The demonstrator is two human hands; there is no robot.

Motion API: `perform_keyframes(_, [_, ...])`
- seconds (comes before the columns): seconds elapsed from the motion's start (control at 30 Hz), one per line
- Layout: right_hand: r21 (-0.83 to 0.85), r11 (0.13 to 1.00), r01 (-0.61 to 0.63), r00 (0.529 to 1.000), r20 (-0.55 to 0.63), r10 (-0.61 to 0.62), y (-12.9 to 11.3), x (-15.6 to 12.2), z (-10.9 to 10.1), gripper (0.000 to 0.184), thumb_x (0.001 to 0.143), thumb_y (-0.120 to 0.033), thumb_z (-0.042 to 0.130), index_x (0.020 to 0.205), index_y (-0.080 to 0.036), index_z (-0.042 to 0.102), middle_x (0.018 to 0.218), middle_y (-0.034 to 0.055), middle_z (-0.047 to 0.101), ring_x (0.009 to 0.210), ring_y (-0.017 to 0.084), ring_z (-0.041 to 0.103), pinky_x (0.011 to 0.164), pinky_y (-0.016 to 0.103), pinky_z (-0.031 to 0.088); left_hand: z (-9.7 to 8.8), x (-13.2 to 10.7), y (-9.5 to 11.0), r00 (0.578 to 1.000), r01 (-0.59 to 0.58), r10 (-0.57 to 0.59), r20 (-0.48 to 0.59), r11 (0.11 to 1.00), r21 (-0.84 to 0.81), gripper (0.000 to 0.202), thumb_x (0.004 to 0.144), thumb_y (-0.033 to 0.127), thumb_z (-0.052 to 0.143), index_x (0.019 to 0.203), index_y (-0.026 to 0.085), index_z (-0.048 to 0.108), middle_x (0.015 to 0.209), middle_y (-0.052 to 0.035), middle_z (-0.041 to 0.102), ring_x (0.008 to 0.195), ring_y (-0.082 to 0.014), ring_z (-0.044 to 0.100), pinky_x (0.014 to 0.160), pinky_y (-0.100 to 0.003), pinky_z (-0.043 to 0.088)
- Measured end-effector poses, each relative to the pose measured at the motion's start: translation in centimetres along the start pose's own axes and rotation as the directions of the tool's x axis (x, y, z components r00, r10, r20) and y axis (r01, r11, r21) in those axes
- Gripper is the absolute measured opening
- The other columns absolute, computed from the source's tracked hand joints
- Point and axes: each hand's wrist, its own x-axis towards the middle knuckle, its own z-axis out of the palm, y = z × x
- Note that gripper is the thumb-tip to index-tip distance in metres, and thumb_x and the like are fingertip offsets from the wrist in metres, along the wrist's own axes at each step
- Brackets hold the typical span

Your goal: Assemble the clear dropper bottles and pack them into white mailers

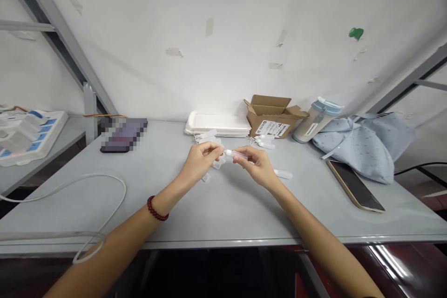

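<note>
Over the middle of the grey table (216, 209), my left hand (200, 160) and my right hand (256, 166) meet around a small clear plastic tube with a white cap (234, 153). The right hand's fingers pinch the tube body. The left hand's fingertips pinch the white cap end, and small white pieces hang below that hand. A dark red bead bracelet (156, 210) circles my left wrist. Another small clear tube (283, 174) lies on the table just right of my right hand. Several similar white pieces (206, 137) lie behind the hands.
A stack of white trays (218, 124) and an open cardboard box (270, 114) stand at the back. A bottle (316, 120), light blue cloth (363, 142) and a phone (354, 185) lie right. A dark device (124, 135), white cable (104, 181) and power strip (28, 135) lie left.
</note>
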Motion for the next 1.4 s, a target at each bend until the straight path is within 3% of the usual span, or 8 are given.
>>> perform_keyframes(0.27, [0.006,0.997,-0.071,0.998,-0.002,0.071,-0.1,0.0,-0.1,0.032,0.085,-0.046,0.055,0.086,-0.017,0.067,0.065,0.0012,0.062,0.053,0.011,0.046,0.049,0.023,0.035,-0.3,0.1,0.2,0.995,0.052,-0.057,0.080,0.997,0.061,0.027,0.070,0.039,0.065,0.059,0.015,0.063,0.061,-0.0021,0.061,0.051,-0.0100,0.049,0.050,-0.022,0.042])
perform_keyframes(0.6, [0.091,0.986,-0.141,0.990,0.040,0.138,-0.5,0.2,-0.3,0.043,0.086,-0.054,0.049,0.063,-0.018,0.055,0.056,-0.0002,0.053,0.050,0.010,0.043,0.050,0.024,0.037,-0.1,0.0,-0.2,0.991,-0.102,0.090,0.100,0.986,0.130,0.024,0.072,0.038,0.063,0.064,0.016,0.066,0.064,-0.0030,0.063,0.056,-0.0126,0.052,0.053,-0.024,0.042])
perform_keyframes(0.83, [0.151,0.979,-0.135,0.991,0.038,0.130,-0.2,0.3,-0.4,0.039,0.085,-0.053,0.052,0.075,-0.017,0.062,0.061,0.0006,0.057,0.051,0.011,0.044,0.051,0.025,0.038,0.0,0.0,-0.5,0.986,-0.148,0.154,-0.057,0.985,0.089,0.024,0.080,0.038,0.054,0.076,0.016,0.065,0.072,-0.0027,0.064,0.060,-0.0122,0.054,0.055,-0.023,0.042])
perform_keyframes(1.1, [0.121,0.984,-0.130,0.991,0.021,0.129,-0.2,0.3,-0.5,0.040,0.084,-0.054,0.052,0.076,-0.017,0.063,0.061,0.0004,0.057,0.050,0.011,0.044,0.051,0.025,0.039,-0.3,0.0,0.0,0.989,-0.135,0.121,0.085,0.975,0.179,0.026,0.078,0.037,0.056,0.063,0.017,0.063,0.065,-0.0022,0.063,0.057,-0.0128,0.055,0.055,-0.024,0.042])
perform_keyframes(1.3, [0.129,0.983,-0.131,0.989,0.092,0.120,0.1,0.3,-0.3,0.036,0.086,-0.050,0.051,0.081,-0.017,0.064,0.063,0.0001,0.058,0.051,0.010,0.045,0.051,0.024,0.038,-0.2,0.2,-0.2,0.987,-0.137,0.116,0.112,0.970,0.201,0.025,0.076,0.038,0.057,0.063,0.017,0.062,0.064,-0.0017,0.063,0.057,-0.0131,0.056,0.055,-0.024,0.041])
perform_keyframes(1.4, [0.059,0.992,-0.113,0.988,0.111,0.106,0.2,0.3,-0.5,0.035,0.088,-0.048,0.050,0.092,-0.016,0.064,0.067,0.0012,0.061,0.053,0.010,0.047,0.053,0.024,0.040,-1.2,1.3,-0.5,0.987,-0.159,0.156,0.032,0.964,0.213,0.024,0.074,0.038,0.060,0.063,0.017,0.061,0.060,0.0000,0.060,0.054,-0.0122,0.051,0.053,-0.024,0.039])
